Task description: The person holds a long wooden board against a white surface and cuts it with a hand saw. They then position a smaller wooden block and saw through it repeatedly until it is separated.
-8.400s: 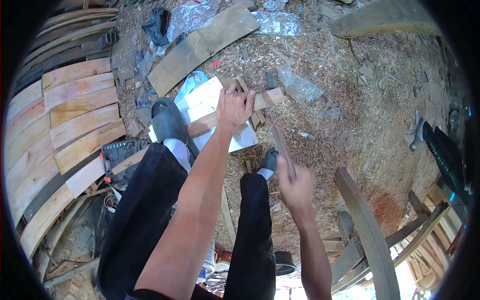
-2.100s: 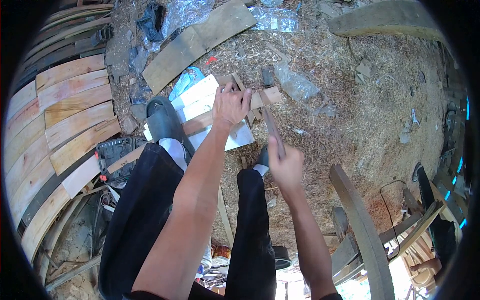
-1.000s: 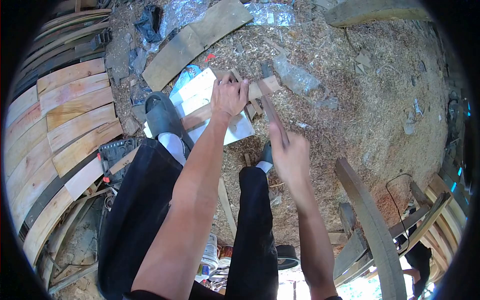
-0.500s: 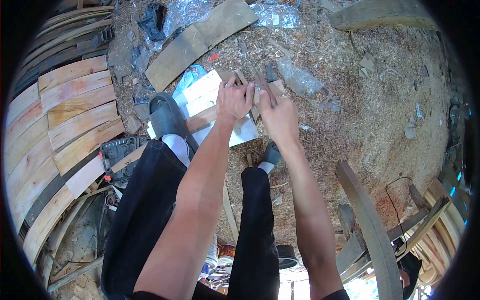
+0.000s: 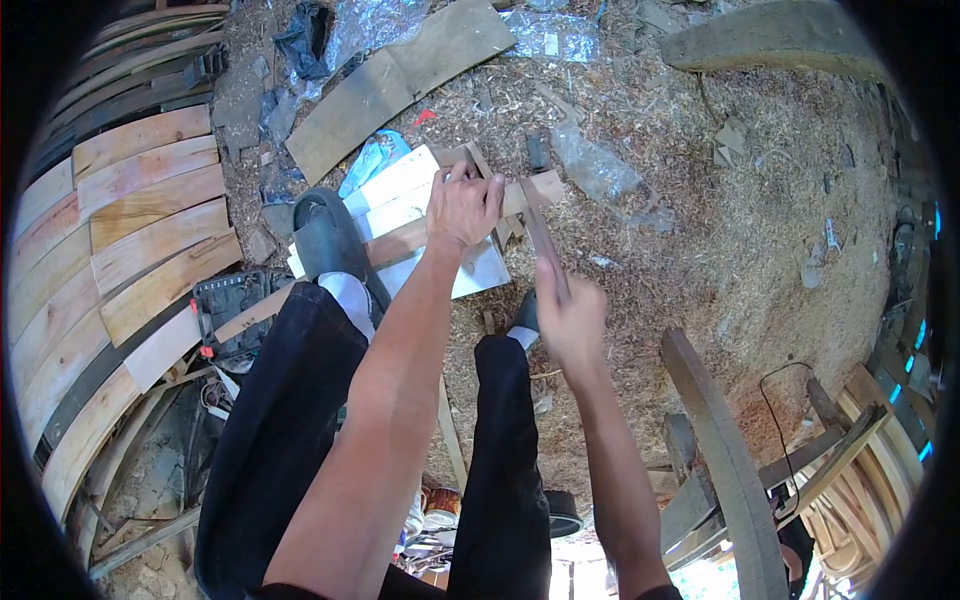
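Note:
My left hand (image 5: 462, 210) presses on a narrow wooden strip (image 5: 400, 241) that lies across a white board (image 5: 480, 268), its fingers wrapped over the wood. To the right, my right hand (image 5: 570, 318) is closed round the near end of a long thin tool (image 5: 540, 232), which looks like a saw. The tool's far end meets the strip just right of my left hand. A foot in a dark clog (image 5: 328, 240) rests on the strip's left part. Small wood pieces lie under and beside the strip.
Planks (image 5: 160, 215) line the left side, with an open black case (image 5: 240, 305) beside them. Beyond the work lie a wide board (image 5: 350, 115) and plastic sheeting (image 5: 600, 170). A thick beam (image 5: 715, 430) slants up at the lower right. Shavings cover the ground.
My right hand has moved down and slightly right, drawing the tool towards me. My left hand has stayed on the strip. The whole view has shifted slightly.

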Demonstrator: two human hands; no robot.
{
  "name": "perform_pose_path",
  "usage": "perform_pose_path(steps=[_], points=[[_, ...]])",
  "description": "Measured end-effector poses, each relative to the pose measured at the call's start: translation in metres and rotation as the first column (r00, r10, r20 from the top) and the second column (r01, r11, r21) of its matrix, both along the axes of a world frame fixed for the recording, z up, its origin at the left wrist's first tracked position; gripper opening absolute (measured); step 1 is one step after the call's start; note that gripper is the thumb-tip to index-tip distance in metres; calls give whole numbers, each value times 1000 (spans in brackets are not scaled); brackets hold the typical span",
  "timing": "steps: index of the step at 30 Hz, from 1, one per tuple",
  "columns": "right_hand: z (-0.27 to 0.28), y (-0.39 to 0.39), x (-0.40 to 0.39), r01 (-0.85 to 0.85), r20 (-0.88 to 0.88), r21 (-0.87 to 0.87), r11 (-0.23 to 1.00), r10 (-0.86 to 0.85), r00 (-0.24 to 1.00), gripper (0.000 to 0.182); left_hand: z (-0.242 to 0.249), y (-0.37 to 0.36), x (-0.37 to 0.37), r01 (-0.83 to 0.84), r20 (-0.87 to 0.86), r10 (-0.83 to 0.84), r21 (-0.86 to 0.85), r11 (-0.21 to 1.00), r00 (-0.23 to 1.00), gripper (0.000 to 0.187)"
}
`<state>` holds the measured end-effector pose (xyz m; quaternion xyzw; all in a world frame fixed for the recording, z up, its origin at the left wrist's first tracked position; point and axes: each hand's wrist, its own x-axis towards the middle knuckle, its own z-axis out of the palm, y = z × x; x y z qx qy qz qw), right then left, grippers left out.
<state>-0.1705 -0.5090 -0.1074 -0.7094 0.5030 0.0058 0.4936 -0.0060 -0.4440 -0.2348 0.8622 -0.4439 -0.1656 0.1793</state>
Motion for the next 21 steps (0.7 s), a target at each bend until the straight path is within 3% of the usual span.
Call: perform_pose_path(steps=[1,3,6,12,14,15,17,19,21], points=[[-21,-7,22,-24,14,-69,997,25,1000,56,-1,0,0,-1,-15,1,28,1000,1000,42],[-23,-25,59,-58,-155,25,998,61,986,54,-2,0,5,10,-21,-9,64,998,1000,43],[-21,-21,46,-45,-101,35,998,48,994,52,-6,2,-1,-17,-9,17,-20,1000,1000,44],[82,27,-77,-7,-166,141,990,30,986,34,1,0,0,8,2,-8,-9,1000,1000,44],[91,29,-83,25,-176,156,987,3,984,36,2,1,1,8,1,-8,-20,1000,1000,44],[94,30,-86,63,-189,164,984,-32,981,49,1,2,0,-2,-8,2,-22,1000,1000,44],[63,26,-73,-19,-108,31,999,22,994,50,1,0,-2,-6,-20,6,-30,1000,1000,44],[23,13,-38,47,-5,52,998,-47,999,50,-2,0,-2,1,39,1,-51,999,999,43],[-6,-4,3,-55,-57,12,998,56,997,43,-3,-2,0,-6,32,5,15,1000,999,45]])
